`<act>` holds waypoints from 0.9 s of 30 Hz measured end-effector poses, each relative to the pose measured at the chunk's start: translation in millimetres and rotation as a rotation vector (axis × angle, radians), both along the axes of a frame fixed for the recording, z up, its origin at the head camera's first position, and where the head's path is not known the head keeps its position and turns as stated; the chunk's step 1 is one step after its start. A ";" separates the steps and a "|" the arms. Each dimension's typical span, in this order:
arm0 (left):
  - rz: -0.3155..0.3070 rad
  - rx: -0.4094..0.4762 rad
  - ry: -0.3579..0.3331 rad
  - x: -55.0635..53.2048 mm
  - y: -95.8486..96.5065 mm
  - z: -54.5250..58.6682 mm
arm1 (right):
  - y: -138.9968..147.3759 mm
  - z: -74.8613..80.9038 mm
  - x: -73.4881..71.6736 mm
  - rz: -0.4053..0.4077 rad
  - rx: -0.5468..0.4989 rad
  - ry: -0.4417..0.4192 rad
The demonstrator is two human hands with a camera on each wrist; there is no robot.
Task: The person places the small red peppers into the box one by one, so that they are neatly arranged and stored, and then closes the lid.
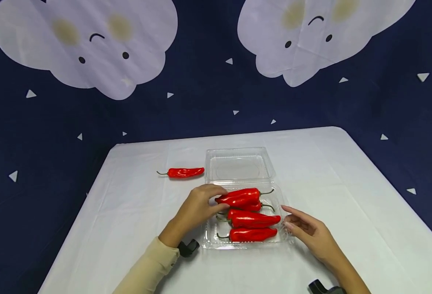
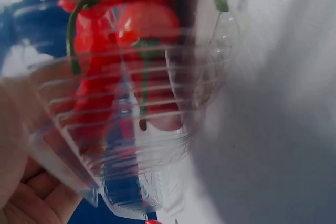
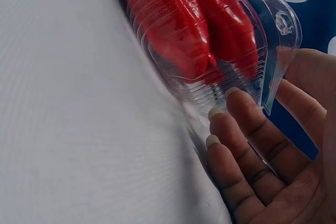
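A clear plastic clamshell box [image 1: 213, 245] lies with its lid raised back, holding several red chili peppers. My left hand [image 1: 201, 204] reaches over the box's left side and pinches the tip end of the uppermost red chili pepper [image 1: 239, 198], whose stem points right. Another pepper [image 1: 255, 207] is partly hidden beneath it. Two more peppers, a middle one [image 1: 254, 219] and a front one [image 1: 252, 234], lie nearer with stems to the left. My right hand [image 1: 307, 230] touches the box's right side, fingers relaxed, fingertips [image 3: 239, 98] against its ribbed wall in the right wrist view.
One more red chili pepper [image 1: 185, 172] lies on the white tablecloth [image 1: 138, 196], left of the clear lid [image 1: 239, 151]. Behind the table hangs a dark blue cloth [image 1: 201, 110] printed with clouds and triangles.
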State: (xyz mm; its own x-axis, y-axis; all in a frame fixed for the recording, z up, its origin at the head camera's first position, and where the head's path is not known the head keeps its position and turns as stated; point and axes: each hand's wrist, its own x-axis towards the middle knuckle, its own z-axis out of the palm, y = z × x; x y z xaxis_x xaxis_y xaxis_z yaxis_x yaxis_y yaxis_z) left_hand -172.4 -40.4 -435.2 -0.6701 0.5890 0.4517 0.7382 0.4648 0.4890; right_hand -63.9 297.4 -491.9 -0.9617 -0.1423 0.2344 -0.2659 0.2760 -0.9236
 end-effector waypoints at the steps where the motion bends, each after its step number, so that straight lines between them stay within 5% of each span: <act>1: 0.000 0.008 0.000 -0.8 -0.6 0.6 | 0.1 -0.2 0.2 -0.002 -0.003 -0.004; 8: 0.093 0.108 -0.029 -16.1 -21.6 8.2 | 1.2 -0.5 0.1 -0.019 -0.006 -0.018; 14: 0.239 0.261 -0.141 -52.1 -66.7 9.4 | 1.9 0.9 -0.6 -0.012 -0.013 -0.016; 19: 0.317 0.221 -0.198 -81.1 -112.0 -3.4 | 2.7 -0.6 -0.5 -0.011 -0.013 -0.019; 27: 0.343 0.146 -0.334 -98.1 -146.3 -23.4 | 2.1 -4.6 -1.1 0.001 -0.019 -0.010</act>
State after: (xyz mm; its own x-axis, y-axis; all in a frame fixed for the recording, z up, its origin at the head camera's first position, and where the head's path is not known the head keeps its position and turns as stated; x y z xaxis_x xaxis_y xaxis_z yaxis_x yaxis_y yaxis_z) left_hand -270.4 -186.7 -458.6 -0.9363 0.2556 0.2409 0.3467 0.5625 0.7506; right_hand -64.9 299.6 -496.6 -0.9637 -0.1390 0.2278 -0.2574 0.2585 -0.9311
